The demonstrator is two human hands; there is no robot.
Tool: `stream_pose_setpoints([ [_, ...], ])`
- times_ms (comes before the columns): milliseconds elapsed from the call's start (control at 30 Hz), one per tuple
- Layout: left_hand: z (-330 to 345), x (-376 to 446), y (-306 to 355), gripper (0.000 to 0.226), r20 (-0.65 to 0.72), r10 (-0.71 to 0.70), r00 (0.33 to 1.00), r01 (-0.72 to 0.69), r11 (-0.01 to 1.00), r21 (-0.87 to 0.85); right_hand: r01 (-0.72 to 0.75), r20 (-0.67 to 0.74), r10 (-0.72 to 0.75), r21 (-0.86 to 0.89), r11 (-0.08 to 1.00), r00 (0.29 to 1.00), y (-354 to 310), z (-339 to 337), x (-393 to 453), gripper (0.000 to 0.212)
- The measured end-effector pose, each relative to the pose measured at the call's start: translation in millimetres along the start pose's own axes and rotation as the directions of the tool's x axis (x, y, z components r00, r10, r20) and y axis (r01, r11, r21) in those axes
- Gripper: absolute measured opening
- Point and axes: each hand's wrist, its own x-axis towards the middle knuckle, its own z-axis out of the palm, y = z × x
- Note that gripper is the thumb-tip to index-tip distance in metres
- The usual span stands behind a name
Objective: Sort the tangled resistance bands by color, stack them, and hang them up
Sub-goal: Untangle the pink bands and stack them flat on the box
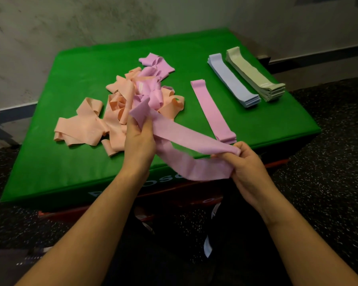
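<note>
A pink resistance band point(182, 139) is stretched between my hands above the front edge of the green mat point(66, 162). My left hand point(140, 139) grips its far end near the tangled pile; my right hand point(244, 162) pinches its near end. The tangle behind holds peach bands point(85, 124) and pink bands point(155, 65) mixed together. To the right lie three flat stacks: pink point(213, 114), blue point(232, 81) and pale green point(254, 75).
The green mat tops a low box standing against a pale wall point(91, 21). Dark speckled rubber floor point(329, 182) surrounds it. My dark-clothed legs and shoes are below the front edge.
</note>
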Motion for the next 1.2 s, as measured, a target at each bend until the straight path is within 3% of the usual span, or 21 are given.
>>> stream_pose_setpoints([
  [67, -3, 6, -1, 0.035, -0.048, -0.036, 0.998, 0.034, 0.999, -0.036, -0.113, 0.160, 0.093, 0.121, 0.986, 0.983, -9, -3, -4, 0.025],
  [133, -5, 13, -1, 0.037, -0.069, -0.090, 0.994, 0.085, 0.994, -0.071, -0.143, 0.227, 0.122, 0.079, 0.987, 0.966, -14, -6, -7, 0.023],
  [333, -5, 26, 3, 0.038, -0.029, -0.164, 0.986, 0.160, 0.981, -0.107, 0.012, 0.181, 0.034, -0.246, 0.969, 0.983, -14, -14, -5, 0.012],
  [433, -3, 37, 6, 0.032, -0.011, -0.216, 0.976, 0.213, 0.968, -0.134, 0.068, 0.210, 0.000, -0.318, 0.946, 0.978, -14, -20, -4, 0.007],
  [600, 5, 60, 21, 0.028, -0.004, -0.382, 0.924, 0.366, 0.889, -0.276, 0.187, 0.345, -0.053, -0.371, 0.910, 0.937, -19, -38, 1, 0.041],
  [700, 16, 73, 26, 0.041, 0.034, -0.409, 0.912, 0.403, 0.875, -0.270, 0.392, 0.441, -0.164, -0.496, 0.775, 0.882, -24, -48, 2, 0.044],
  [800, 36, 80, 32, 0.026, 0.084, -0.389, 0.917, 0.398, 0.888, -0.229, 0.514, 0.508, -0.226, -0.548, 0.659, 0.831, -26, -52, 7, 0.049],
  [933, 66, 101, 34, 0.021, 0.104, -0.375, 0.921, 0.388, 0.901, -0.194, 0.562, 0.420, -0.374, -0.639, 0.526, 0.827, -23, -53, 24, 0.054],
  [1033, 89, 118, 33, 0.032, 0.098, -0.386, 0.917, 0.397, 0.909, -0.128, 0.585, 0.366, -0.486, -0.680, 0.442, 0.793, -23, -58, 37, 0.040],
  [1200, 122, 145, 28, 0.039, 0.116, -0.398, 0.910, 0.402, 0.916, -0.013, 0.676, 0.397, -0.614, -0.662, 0.323, 0.682, -25, -67, 61, 0.011],
])
